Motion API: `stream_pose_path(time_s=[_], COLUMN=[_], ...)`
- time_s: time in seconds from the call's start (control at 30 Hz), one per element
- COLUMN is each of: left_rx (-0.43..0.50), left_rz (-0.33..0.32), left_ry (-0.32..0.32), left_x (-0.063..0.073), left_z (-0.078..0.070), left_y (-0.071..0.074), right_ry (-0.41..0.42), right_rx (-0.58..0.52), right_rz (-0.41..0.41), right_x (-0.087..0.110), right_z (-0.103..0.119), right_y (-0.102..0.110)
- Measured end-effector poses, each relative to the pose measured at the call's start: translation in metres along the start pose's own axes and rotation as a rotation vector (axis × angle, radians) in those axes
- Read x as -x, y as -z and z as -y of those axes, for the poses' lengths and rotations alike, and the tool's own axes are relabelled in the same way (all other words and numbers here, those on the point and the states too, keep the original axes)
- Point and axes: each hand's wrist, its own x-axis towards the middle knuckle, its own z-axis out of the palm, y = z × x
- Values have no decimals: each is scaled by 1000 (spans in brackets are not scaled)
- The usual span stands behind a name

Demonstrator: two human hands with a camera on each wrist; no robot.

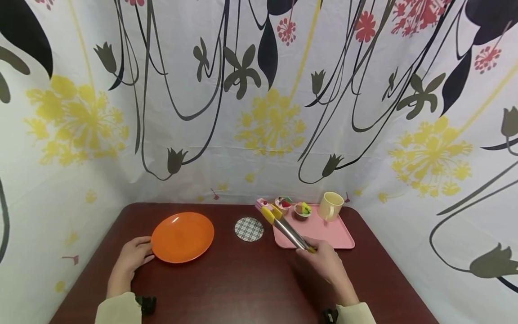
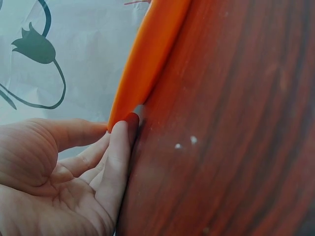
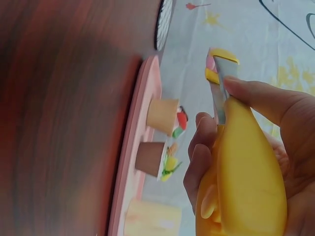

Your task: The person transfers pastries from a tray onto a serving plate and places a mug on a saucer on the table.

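At the left, an orange plate (image 1: pixel 183 238) lies on the dark table. My left hand (image 1: pixel 132 258) pinches its left rim, with the thumb on the edge and a finger (image 2: pixel 118 152) tucked under it. The right hand (image 1: pixel 323 263) grips a pair of tongs (image 1: pixel 289 231) with yellow handles, steel arms and yellow tips. Between those tips sits a small pink piece (image 3: pixel 210 61) that looks like toy cake, raised above the table behind the tray. A pink tray (image 1: pixel 323 236) beyond that hand bears two toy cupcakes (image 1: pixel 302 211) and a pale yellow mug (image 1: pixel 331 207).
A round checked coaster (image 1: pixel 248 229) lies between plate and tray. Patterned white cloth (image 1: pixel 210 180) hangs round the back and sides of the dark wooden table (image 1: pixel 226 288).
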Motion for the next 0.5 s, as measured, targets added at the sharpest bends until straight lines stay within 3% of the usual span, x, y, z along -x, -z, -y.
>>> stream_pose_path(time_s=[0.2,0.5], left_rx=[-11,-12], left_rz=[-19,-16], left_ry=[8,11], left_x=[0,0], left_z=[0,0], left_y=[-1,-3], right_ry=[23,82], right_rx=[-62,-58], right_rz=[13,17], right_x=[-6,-14], right_z=[10,24], right_y=[-9,-11])
